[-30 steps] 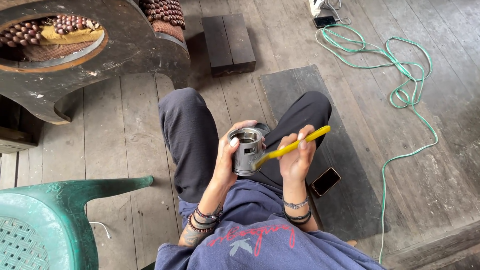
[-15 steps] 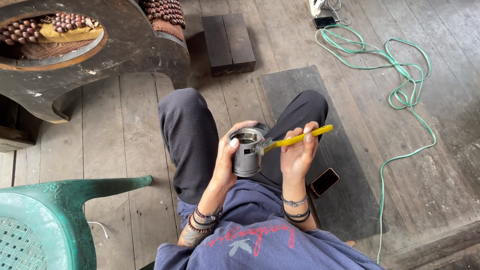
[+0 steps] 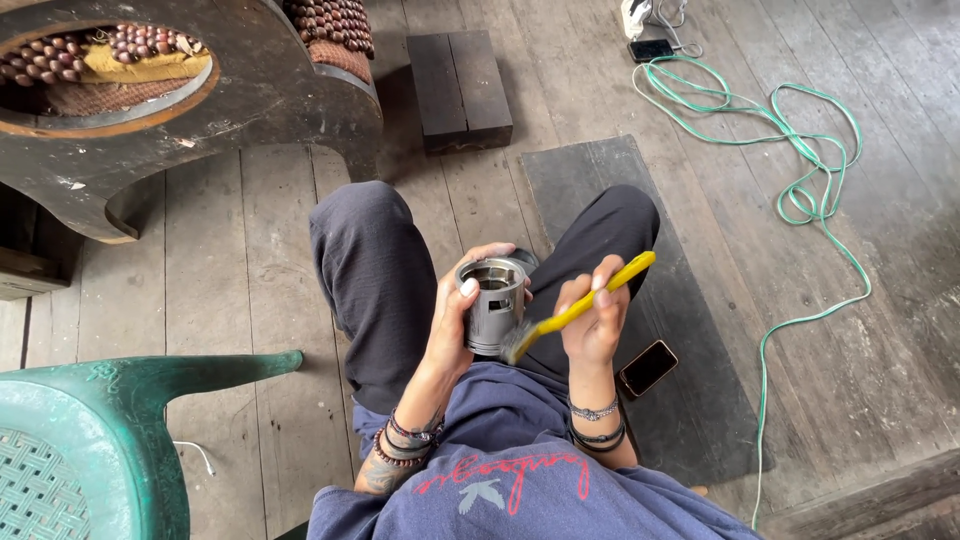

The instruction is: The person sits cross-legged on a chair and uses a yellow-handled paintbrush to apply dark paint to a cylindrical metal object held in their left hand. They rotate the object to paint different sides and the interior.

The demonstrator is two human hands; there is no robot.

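Left hand wraps upright metal cylinder. Right hand closed on yellow brush, bristles touching cylinder's near-right side, handle slanting far-right.

One hollow cylindrical silver metal piston and one yellow-handled plastic brush are counted. One dark rectangular phone, one long coiled green cable, one green plastic chair and two dark wooden blocks are seen.
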